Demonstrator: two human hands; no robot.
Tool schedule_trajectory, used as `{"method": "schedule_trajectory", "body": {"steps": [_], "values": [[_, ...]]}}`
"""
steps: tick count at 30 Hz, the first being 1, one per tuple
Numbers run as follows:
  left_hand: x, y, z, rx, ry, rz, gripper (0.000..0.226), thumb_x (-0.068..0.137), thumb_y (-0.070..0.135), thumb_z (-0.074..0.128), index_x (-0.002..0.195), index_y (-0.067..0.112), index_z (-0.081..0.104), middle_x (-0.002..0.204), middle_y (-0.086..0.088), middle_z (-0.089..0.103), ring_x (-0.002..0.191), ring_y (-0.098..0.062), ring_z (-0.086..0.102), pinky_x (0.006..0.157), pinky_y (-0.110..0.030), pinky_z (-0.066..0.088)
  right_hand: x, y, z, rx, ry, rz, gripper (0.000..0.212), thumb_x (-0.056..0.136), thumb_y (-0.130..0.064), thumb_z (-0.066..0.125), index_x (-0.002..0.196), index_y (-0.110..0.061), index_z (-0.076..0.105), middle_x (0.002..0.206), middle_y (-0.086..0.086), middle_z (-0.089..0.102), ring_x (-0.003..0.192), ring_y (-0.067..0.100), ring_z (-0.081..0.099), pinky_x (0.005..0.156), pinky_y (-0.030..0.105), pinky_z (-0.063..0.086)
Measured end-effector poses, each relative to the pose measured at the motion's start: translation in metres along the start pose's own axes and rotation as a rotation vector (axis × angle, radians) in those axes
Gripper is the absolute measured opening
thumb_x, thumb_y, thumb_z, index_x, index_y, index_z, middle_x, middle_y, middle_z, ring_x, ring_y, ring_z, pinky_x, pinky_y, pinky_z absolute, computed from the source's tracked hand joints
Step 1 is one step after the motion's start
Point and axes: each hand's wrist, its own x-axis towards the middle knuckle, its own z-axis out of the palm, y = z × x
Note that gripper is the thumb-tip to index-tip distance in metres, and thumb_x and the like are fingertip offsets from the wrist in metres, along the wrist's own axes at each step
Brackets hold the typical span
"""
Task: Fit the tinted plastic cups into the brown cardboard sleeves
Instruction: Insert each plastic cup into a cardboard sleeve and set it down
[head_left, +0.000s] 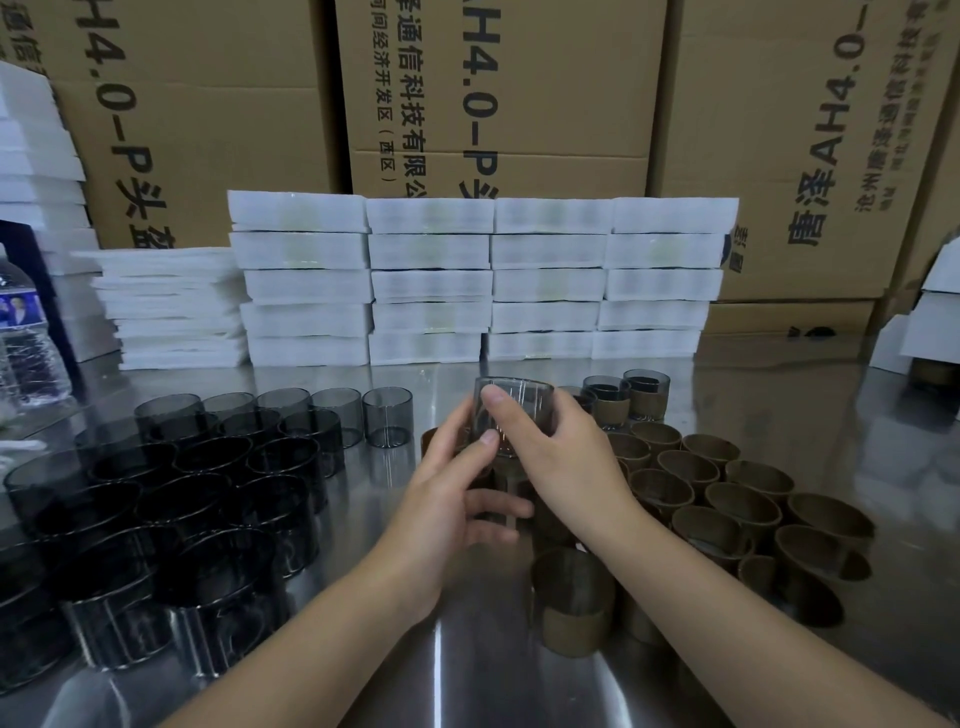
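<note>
Tinted plastic cup (511, 410) sits raised above the middle of the counter (467, 670), clamped in both of my grips. My left hand (447, 499) wraps it from the near-left side with the thumb across its lower wall; my right hand (561, 457) closes over it from the right, index finger laid up the front wall. Whether a sleeve is already around its base I cannot tell; the fingers cover that part. Loose tinted cups (171, 499) crowd the counter's left side. Empty brown cardboard sleeves (727, 499) stand along its right side. Two sleeved cups (628, 400) stand toward the far edge, before stacked white foam packs (483, 280).
</note>
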Motion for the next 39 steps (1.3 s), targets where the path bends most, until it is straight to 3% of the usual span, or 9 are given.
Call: {"method": "schedule_trajectory", "body": {"steps": [3, 7, 11, 17, 22, 26, 30, 35, 39], "values": [[0.0, 0.001, 0.0, -0.051, -0.002, -0.016, 0.068, 0.065, 0.049, 0.065, 0.131, 0.042, 0.053, 0.101, -0.005, 0.068, 0.056, -0.021, 0.064, 0.047, -0.027, 0.051, 0.0, -0.004, -0.002, 0.06, -0.036, 0.022, 0.073, 0.056, -0.086, 0.045, 0.088, -0.024, 0.066, 0.083, -0.009, 0.071, 0.08, 0.0, 0.066, 0.072, 0.022, 0.051], [0.001, 0.002, -0.002, -0.13, -0.04, -0.074, 0.066, 0.071, 0.052, 0.056, 0.127, 0.017, 0.054, 0.084, -0.006, 0.073, 0.048, -0.018, 0.059, 0.044, -0.024, 0.049, 0.0, -0.009, -0.004, 0.141, -0.119, 0.108, 0.072, 0.056, -0.083, 0.043, 0.083, -0.022, 0.07, 0.074, -0.016, 0.073, 0.069, -0.006, 0.066, 0.061, 0.01, 0.044], [0.001, 0.005, -0.004, -0.217, -0.113, -0.124, 0.047, 0.079, 0.049, 0.046, 0.109, 0.016, 0.063, 0.086, -0.015, 0.074, 0.045, -0.016, 0.059, 0.043, -0.023, 0.051, 0.001, -0.009, -0.003, 0.225, -0.231, 0.194, 0.085, 0.052, -0.085, 0.043, 0.099, -0.021, 0.074, 0.09, -0.008, 0.076, 0.087, 0.004, 0.071, 0.078, 0.02, 0.046], [0.0, 0.004, -0.004, -0.319, -0.162, -0.166, 0.053, 0.085, 0.047, 0.042, 0.115, 0.007, 0.061, 0.094, -0.02, 0.073, 0.047, -0.015, 0.059, 0.044, -0.024, 0.051, -0.001, -0.01, -0.002, 0.325, -0.288, 0.265, 0.077, 0.066, -0.083, 0.046, 0.103, -0.022, 0.074, 0.1, -0.001, 0.076, 0.102, 0.017, 0.069, 0.104, 0.04, 0.044], [0.0, 0.005, -0.002, -0.318, -0.139, -0.171, 0.052, 0.085, 0.048, 0.041, 0.111, 0.008, 0.061, 0.087, -0.018, 0.073, 0.046, -0.015, 0.058, 0.042, -0.023, 0.05, -0.002, -0.011, -0.001, 0.323, -0.303, 0.256, 0.091, 0.048, -0.088, 0.048, 0.104, -0.021, 0.074, 0.1, 0.0, 0.076, 0.102, 0.018, 0.069, 0.106, 0.042, 0.043], [0.001, 0.007, -0.001, -0.265, -0.088, -0.193, 0.05, 0.086, 0.052, 0.042, 0.105, 0.011, 0.063, 0.084, -0.015, 0.074, 0.046, -0.012, 0.059, 0.041, -0.022, 0.05, -0.001, -0.012, -0.003, 0.289, -0.298, 0.25, 0.074, 0.068, -0.082, 0.047, 0.096, -0.019, 0.075, 0.091, 0.002, 0.077, 0.093, 0.016, 0.072, 0.098, 0.037, 0.047], [0.001, 0.008, 0.0, -0.193, -0.051, -0.209, 0.057, 0.07, 0.058, 0.054, 0.106, 0.014, 0.063, 0.076, -0.008, 0.073, 0.048, -0.009, 0.059, 0.043, -0.019, 0.05, -0.002, -0.01, -0.004, 0.201, -0.291, 0.196, 0.057, 0.081, -0.072, 0.047, 0.093, -0.023, 0.074, 0.084, -0.011, 0.076, 0.078, -0.001, 0.07, 0.067, 0.012, 0.044], [0.0, 0.005, 0.003, -0.143, 0.008, -0.182, 0.072, 0.053, 0.062, 0.067, 0.116, 0.028, 0.064, 0.078, -0.006, 0.068, 0.057, -0.01, 0.061, 0.046, -0.02, 0.049, -0.004, -0.008, 0.002, -0.005, -0.15, 0.085, 0.054, 0.077, -0.073, 0.051, 0.078, -0.023, 0.068, 0.071, -0.015, 0.071, 0.073, -0.001, 0.065, 0.064, 0.016, 0.043], [0.001, 0.003, 0.003, -0.149, 0.049, -0.133, 0.057, 0.051, 0.063, 0.07, 0.1, 0.035, 0.072, 0.087, -0.01, 0.07, 0.067, -0.012, 0.065, 0.048, -0.021, 0.049, -0.003, -0.007, 0.001, -0.075, -0.081, 0.062, 0.049, 0.074, -0.077, 0.05, 0.07, -0.029, 0.058, 0.061, -0.02, 0.062, 0.063, -0.005, 0.058, 0.059, 0.018, 0.038]]}}
